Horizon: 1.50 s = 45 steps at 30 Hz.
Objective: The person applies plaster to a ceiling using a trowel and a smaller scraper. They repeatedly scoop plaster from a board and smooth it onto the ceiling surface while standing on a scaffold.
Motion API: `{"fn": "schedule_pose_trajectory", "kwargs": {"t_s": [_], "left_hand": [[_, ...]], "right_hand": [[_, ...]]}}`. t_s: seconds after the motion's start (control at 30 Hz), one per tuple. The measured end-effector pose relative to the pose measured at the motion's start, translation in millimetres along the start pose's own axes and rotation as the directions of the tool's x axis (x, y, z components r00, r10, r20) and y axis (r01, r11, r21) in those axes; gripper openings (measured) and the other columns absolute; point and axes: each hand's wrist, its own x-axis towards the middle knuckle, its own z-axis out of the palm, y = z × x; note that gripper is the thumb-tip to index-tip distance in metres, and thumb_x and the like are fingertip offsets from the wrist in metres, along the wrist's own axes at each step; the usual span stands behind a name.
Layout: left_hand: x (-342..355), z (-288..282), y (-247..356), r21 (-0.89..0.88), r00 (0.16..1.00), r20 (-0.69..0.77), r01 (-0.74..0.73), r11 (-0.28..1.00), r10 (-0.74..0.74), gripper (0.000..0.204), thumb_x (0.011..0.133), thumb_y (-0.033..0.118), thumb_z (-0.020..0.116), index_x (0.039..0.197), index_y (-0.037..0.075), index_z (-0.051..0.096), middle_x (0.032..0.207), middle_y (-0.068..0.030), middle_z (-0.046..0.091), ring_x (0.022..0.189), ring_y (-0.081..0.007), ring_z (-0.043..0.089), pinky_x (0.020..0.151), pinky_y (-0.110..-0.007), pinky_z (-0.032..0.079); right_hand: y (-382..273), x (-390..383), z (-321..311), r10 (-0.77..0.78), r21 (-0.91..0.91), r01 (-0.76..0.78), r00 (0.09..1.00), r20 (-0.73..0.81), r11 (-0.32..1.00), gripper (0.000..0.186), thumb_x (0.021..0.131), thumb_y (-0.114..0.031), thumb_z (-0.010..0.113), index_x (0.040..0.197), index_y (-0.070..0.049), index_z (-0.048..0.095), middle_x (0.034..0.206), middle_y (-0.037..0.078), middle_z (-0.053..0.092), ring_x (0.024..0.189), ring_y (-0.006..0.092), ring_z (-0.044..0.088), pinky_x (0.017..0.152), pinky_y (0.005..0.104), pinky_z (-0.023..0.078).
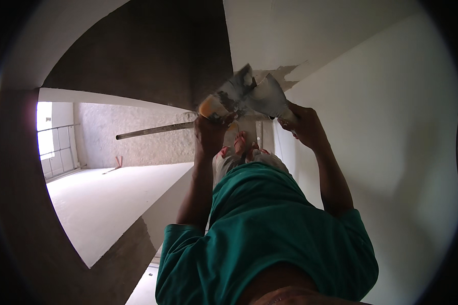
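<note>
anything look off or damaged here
The scraper in the left hand looks mottled, as if smeared. Beyond it to the right, a grey-brown patch breaks the pale surface raggedly, so the finish looks incomplete.

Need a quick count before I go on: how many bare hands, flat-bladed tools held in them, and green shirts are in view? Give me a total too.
Hands: 2 (left hand, right hand)
Flat-bladed tools: 2 (left tool, right tool)
Green shirt: 1
Total: 5
</note>
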Motion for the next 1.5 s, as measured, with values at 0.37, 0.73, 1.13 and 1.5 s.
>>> {"fn": "schedule_pose_trajectory", "kwargs": {"t_s": [0.37, 0.73, 1.13, 1.5], "left_hand": [[36.5, -10.4, -36.0, 0.598, 0.77, 0.201, -0.586, 0.547, 0.606, 0.033, 0.076, -0.002, 0.059, 0.107, 0.007, 0.067, 0.107, -0.0095, 0.068, 0.101, -0.0255, 0.063, 0.086, -0.036, 0.052], [-25.5, 53.3, -45.6, -0.518, 0.999, -0.032, -0.008, 0.855, -0.01, 0.033, 0.08, 0.004, 0.068, 0.112, 0.001, 0.057, 0.102, -0.0107, 0.061, 0.098, -0.0273, 0.061, 0.087, -0.033, 0.05], [39.1, 13.8, -83.2, -0.897, 0.95, 0.087, 0.206, 0.392, -0.298, 0.035, 0.085, 0.0, 0.059, 0.119, 0.0, 0.051, 0.106, -0.0111, 0.061, 0.097, -0.0244, 0.061, 0.085, -0.04, 0.052], [67.3, -7.5, -190.3, -0.873, 0.963, 0.055, 0.175, 0.456, -0.264, 0.045, 0.078, -0.009, 0.057, 0.122, 0.002, 0.052, 0.114, -0.0111, 0.058, 0.107, -0.0252, 0.057, 0.094, -0.041, 0.046]], "right_hand": [[28.3, -1.6, -0.6, -0.1, 0.189, 0.127, 0.984, -0.149, 0.974, 0.056, 0.078, -0.006, 0.071, 0.13, -0.005, 0.053, 0.096, 0.019, 0.069, 0.081, 0.0223, 0.068, 0.076, 0.0348, 0.051], [72.0, 51.7, 60.1, -0.627, -0.169, 0.63, 0.634, -0.452, 0.758, 0.056, 0.079, 0.005, 0.064, 0.133, -0.006, 0.05, 0.111, 0.019, 0.058, 0.092, 0.0285, 0.061, 0.077, 0.0355, 0.051], [244.4, -12.2, 152.3, 0.291, -0.353, -0.297, 0.954, -0.07, 0.887, 0.066, 0.079, -0.04, 0.07, 0.127, -0.005, 0.042, 0.095, 0.024, 0.066, 0.088, 0.0424, 0.064, 0.076, 0.0501, 0.051], [252.9, -125.4, 192.1, 0.425, 0.467, -0.427, 0.898, 0.116, 0.774, 0.046, 0.082, -0.015, 0.069, 0.123, -0.001, 0.054, 0.095, 0.008, 0.064, 0.077, 0.0171, 0.061, 0.06, 0.0305, 0.047]]}}
